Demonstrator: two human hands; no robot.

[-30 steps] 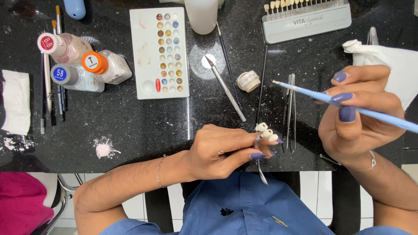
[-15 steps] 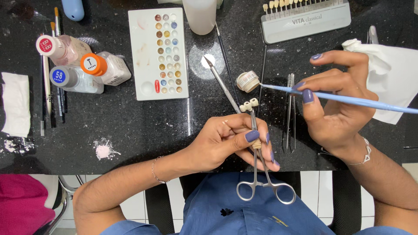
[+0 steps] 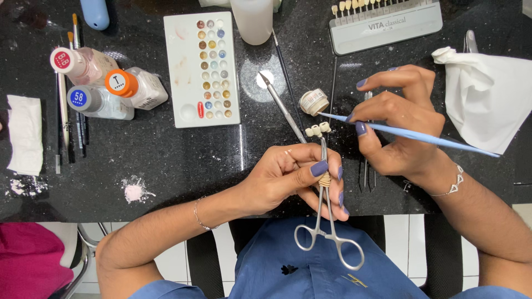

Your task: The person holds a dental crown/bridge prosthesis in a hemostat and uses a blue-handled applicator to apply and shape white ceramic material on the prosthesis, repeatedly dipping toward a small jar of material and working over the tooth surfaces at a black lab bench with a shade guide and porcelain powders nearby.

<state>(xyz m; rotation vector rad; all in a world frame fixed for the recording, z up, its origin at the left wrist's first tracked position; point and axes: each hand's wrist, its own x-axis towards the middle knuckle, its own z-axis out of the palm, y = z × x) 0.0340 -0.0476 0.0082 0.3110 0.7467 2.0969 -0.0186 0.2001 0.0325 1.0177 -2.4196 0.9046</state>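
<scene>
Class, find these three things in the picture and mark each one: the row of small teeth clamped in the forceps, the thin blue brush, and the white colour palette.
row of small teeth [image 3: 317, 130], head view, middle tooth.
thin blue brush [image 3: 432, 138], head view, handle past the fingers.
white colour palette [image 3: 185, 66], head view, bare left strip.

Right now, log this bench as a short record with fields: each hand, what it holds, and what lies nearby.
left hand: holds metal forceps, ring handles hanging toward the body
forceps tip: clamps a small row of teeth
right hand: holds a thin blue brush, tip pointing at the teeth
nearby: small jar, white colour palette, three bottles, white cloth
surface: dark speckled counter
</scene>
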